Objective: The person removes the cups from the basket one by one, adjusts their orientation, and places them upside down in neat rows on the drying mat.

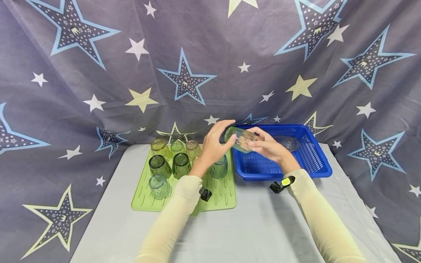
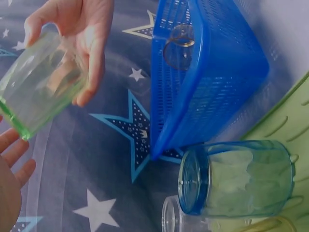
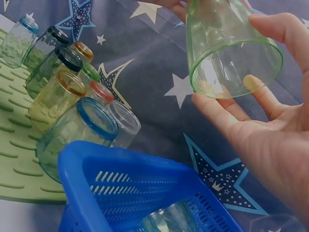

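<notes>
A pale green glass (image 1: 241,138) is held tilted in the air, in front of the blue basket's left end. My right hand (image 1: 268,148) grips it near the wide rim, thumb on one side and fingers on the other, as the right wrist view shows. Around its thick base, my left hand (image 1: 215,144) has its fingers spread and thumb beside the glass; whether the fingertips touch it I cannot tell. In the left wrist view, the left fingers (image 2: 19,166) lie close to the base.
A green drying mat (image 1: 227,199) bears several upside-down glasses, including a blue one (image 1: 218,168), a dark one (image 1: 160,166) and an amber one (image 1: 160,148). The blue basket (image 1: 243,175) at the right contains clear glassware (image 1: 290,143). Behind hangs a star-patterned cloth (image 1: 184,109).
</notes>
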Available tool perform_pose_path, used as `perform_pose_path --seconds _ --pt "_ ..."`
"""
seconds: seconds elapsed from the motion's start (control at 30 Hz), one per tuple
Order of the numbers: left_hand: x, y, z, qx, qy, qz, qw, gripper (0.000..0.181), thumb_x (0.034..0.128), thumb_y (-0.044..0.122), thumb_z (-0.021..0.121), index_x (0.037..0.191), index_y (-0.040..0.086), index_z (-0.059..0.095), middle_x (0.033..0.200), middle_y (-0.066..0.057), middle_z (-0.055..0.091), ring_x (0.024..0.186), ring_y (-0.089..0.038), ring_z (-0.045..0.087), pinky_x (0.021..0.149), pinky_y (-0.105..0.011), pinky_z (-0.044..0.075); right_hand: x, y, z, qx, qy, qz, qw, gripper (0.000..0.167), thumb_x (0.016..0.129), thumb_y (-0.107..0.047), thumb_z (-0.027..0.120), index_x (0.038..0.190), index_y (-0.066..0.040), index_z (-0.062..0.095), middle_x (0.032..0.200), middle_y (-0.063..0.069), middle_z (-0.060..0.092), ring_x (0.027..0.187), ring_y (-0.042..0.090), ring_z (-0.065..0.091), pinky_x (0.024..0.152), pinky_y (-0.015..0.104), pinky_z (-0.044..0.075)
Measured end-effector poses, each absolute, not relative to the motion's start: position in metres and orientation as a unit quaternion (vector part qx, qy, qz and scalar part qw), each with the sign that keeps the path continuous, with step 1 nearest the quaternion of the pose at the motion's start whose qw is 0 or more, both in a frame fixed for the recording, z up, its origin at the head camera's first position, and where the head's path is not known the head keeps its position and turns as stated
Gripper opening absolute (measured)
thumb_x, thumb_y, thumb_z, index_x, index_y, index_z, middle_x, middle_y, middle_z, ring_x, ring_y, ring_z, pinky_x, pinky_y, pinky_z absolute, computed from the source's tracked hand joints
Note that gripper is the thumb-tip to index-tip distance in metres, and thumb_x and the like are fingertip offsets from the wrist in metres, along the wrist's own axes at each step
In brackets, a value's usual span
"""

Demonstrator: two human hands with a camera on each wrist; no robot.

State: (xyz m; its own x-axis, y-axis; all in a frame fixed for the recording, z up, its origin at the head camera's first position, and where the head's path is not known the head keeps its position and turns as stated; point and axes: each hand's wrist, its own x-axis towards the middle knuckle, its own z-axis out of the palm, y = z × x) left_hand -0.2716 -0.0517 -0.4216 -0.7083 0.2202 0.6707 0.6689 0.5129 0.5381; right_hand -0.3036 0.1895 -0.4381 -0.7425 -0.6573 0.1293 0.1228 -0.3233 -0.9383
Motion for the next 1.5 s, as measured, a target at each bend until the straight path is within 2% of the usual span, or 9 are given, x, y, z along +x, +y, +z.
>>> perform_pose_path --seconds 0.13,0.27,0.53,0.8,1.03,1.17,1.5 --pt "-0.272 -0.047 -0.421 -0.262 -0.835 -0.409 0.257 0.047 0.0965 0.041 0.057 0.141 0.025 0.06 0.143 0.002 0.06 0.133 -0.017 0.056 0.102 -0.044 0.053 -0.304 0.187 -0.442 -0.27 0.522 -0.768 0.254 0.043 0.097 0.013 0.045 0.121 -0.019 0.058 0.124 0.0 0.068 0.117 0.014 0.066 0.098 0.033 0.055" --pt "-0.273 -0.044 -0.42 -0.26 -0.839 -0.415 0.239 0.045 0.0974 0.041 0.056 0.139 0.024 0.062 0.142 0.002 0.061 0.133 -0.017 0.056 0.106 -0.041 0.05 -0.303 0.185 -0.441 -0.277 0.525 -0.762 0.26 0.043 0.097 0.013 0.047 0.122 -0.021 0.058 0.13 0.0 0.067 0.124 0.014 0.064 0.103 0.034 0.053" --pt "-0.274 -0.041 -0.422 -0.262 -0.829 -0.438 0.23 0.037 0.0985 0.034 0.059 0.13 0.018 0.068 0.136 -0.003 0.065 0.13 -0.018 0.058 0.109 -0.04 0.047 -0.305 0.182 -0.444 -0.282 0.538 -0.749 0.264 0.043 0.096 0.012 0.048 0.123 -0.02 0.057 0.133 -0.001 0.066 0.128 0.014 0.06 0.107 0.035 0.05" --pt "-0.276 -0.036 -0.424 -0.263 -0.802 -0.479 0.241 0.027 0.0983 0.027 0.06 0.118 0.012 0.071 0.118 -0.006 0.071 0.114 -0.019 0.066 0.102 -0.036 0.051 -0.304 0.176 -0.442 -0.275 0.537 -0.751 0.268 0.045 0.095 0.014 0.042 0.122 -0.019 0.055 0.125 -0.002 0.068 0.119 0.014 0.064 0.1 0.033 0.054" --pt "-0.275 -0.034 -0.425 -0.264 -0.783 -0.492 0.273 0.022 0.0985 0.023 0.06 0.108 0.008 0.074 0.106 -0.007 0.072 0.103 -0.021 0.069 0.094 -0.037 0.054 -0.302 0.172 -0.443 -0.274 0.523 -0.757 0.278 0.043 0.095 0.013 0.046 0.122 -0.02 0.055 0.131 -0.004 0.066 0.124 0.012 0.062 0.103 0.033 0.052" --pt "-0.276 -0.033 -0.425 -0.266 -0.776 -0.487 0.301 0.021 0.0984 0.021 0.06 0.1 0.007 0.075 0.1 -0.008 0.074 0.097 -0.021 0.071 0.089 -0.035 0.056 -0.302 0.172 -0.444 -0.271 0.522 -0.757 0.284 0.043 0.096 0.013 0.046 0.122 -0.021 0.056 0.13 -0.004 0.066 0.122 0.012 0.063 0.102 0.033 0.053" --pt "-0.278 -0.034 -0.424 -0.287 -0.768 -0.472 0.324 0.019 0.0964 0.015 0.061 0.091 0.005 0.076 0.091 -0.009 0.075 0.086 -0.022 0.071 0.08 -0.034 0.057 -0.304 0.174 -0.445 -0.285 0.547 -0.733 0.287 0.046 0.096 0.014 0.044 0.124 -0.021 0.054 0.13 -0.004 0.067 0.124 0.012 0.063 0.104 0.031 0.052"
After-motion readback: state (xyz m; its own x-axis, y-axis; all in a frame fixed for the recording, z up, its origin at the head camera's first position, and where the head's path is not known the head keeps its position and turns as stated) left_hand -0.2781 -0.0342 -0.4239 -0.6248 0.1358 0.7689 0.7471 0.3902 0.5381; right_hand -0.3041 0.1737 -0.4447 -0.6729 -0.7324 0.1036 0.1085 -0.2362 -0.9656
